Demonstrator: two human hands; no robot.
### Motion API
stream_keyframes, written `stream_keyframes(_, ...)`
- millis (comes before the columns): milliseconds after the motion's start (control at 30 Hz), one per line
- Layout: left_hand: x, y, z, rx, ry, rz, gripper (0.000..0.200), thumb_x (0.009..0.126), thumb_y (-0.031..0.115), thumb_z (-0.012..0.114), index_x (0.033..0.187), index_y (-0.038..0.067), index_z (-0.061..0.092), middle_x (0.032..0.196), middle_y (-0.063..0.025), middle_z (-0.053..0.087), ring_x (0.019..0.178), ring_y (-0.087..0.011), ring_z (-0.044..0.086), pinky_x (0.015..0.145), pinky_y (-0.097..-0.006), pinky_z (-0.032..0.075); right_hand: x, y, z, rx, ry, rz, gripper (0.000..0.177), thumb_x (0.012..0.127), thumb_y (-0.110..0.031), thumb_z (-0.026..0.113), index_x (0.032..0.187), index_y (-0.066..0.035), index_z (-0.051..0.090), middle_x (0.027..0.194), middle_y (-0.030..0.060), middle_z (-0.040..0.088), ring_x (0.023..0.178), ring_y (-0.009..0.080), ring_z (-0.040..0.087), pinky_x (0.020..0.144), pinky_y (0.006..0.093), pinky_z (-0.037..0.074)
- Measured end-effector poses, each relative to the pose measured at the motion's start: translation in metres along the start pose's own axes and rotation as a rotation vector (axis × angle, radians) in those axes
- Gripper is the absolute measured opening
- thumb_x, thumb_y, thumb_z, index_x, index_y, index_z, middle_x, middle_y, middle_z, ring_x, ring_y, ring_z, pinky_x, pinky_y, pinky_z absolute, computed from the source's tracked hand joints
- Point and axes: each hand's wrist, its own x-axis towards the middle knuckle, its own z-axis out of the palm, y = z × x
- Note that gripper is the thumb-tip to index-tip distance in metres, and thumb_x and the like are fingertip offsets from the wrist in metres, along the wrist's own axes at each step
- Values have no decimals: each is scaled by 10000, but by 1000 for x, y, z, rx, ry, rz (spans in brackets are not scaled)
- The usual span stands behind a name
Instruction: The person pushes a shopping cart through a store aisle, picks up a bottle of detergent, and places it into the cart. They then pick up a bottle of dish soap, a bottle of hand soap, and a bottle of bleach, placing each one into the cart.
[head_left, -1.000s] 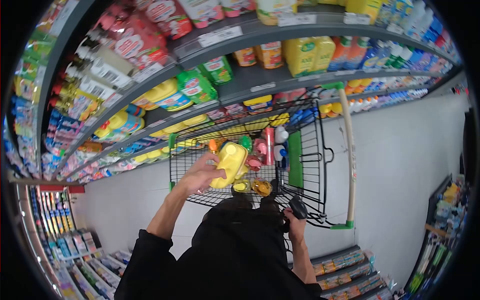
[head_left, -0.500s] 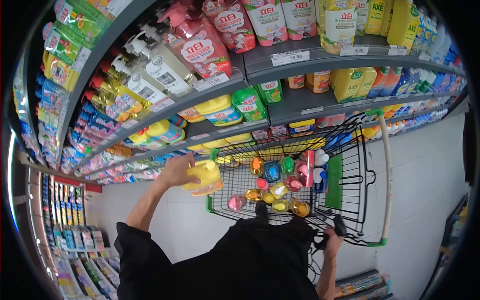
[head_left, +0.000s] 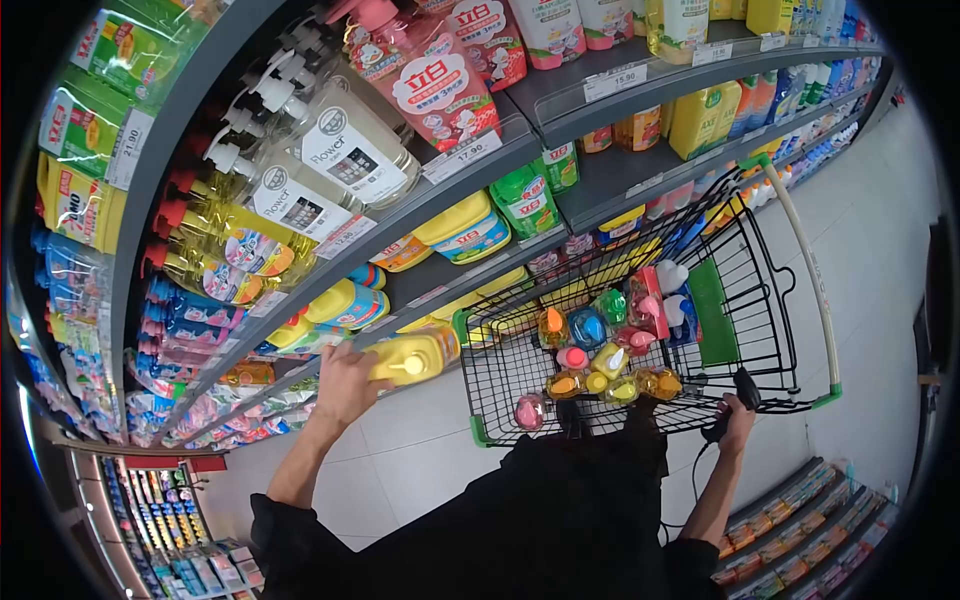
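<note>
My left hand (head_left: 346, 386) is closed on a yellow jug (head_left: 412, 360) of detergent, its cap facing up toward me. The jug is between the lower shelf and the near-left corner of the shopping cart (head_left: 482, 428). My right hand (head_left: 738, 424) grips a black handheld device (head_left: 746, 388) with a cable, beside the cart's near side. In the cart stand several bottles: an orange-capped bottle (head_left: 552, 327), a blue bottle (head_left: 587, 325), a green bottle (head_left: 609, 305) and a pink bottle (head_left: 529, 411) among them.
Curved shelving (head_left: 560, 130) runs along the far side, stocked with pump bottles (head_left: 345, 150), red refill pouches (head_left: 440, 95) and yellow jugs (head_left: 465, 228). Tiled floor (head_left: 420, 455) lies left of the cart. A low rack (head_left: 800, 520) of packets stands at lower right.
The view has turned, and the shelves at left look closer. My left hand still holds the jug, now turned with its cap toward me. The cart appears further right.
</note>
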Motion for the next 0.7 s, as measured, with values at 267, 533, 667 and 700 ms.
stream_keyframes(267,23,-45,38,91,467,-17,269,568,-25,632,819,70,626,742,-44,608,761,-259,489,702,-400,353,4,2,0,12,-25,43,198,756,-24,615,942,-53,550,757,44,571,591,133,546,501,255,437)
stream_keyframes(533,66,-71,67,-70,489,-187,338,611,209,844,853,44,675,797,-111,676,814,-299,536,769,-415,389,-1,8,3,-60,-35,-43,83,728,-50,606,800,-11,595,665,38,553,562,129,515,516,265,420)
stream_keyframes(667,84,-79,71,-114,519,-155,361,623,203,840,912,32,709,852,-139,701,888,-321,590,800,-426,425,2,12,1,-75,-29,-26,73,749,-56,620,813,-27,604,674,29,557,589,124,529,535,260,430)
stream_keyframes(700,89,-80,71,-182,468,-201,389,628,209,845,940,19,712,901,-163,701,925,-342,604,822,-439,439,2,12,1,-85,-34,-26,73,749,-56,620,813,-27,604,674,29,557,589,124,529,535,260,430)
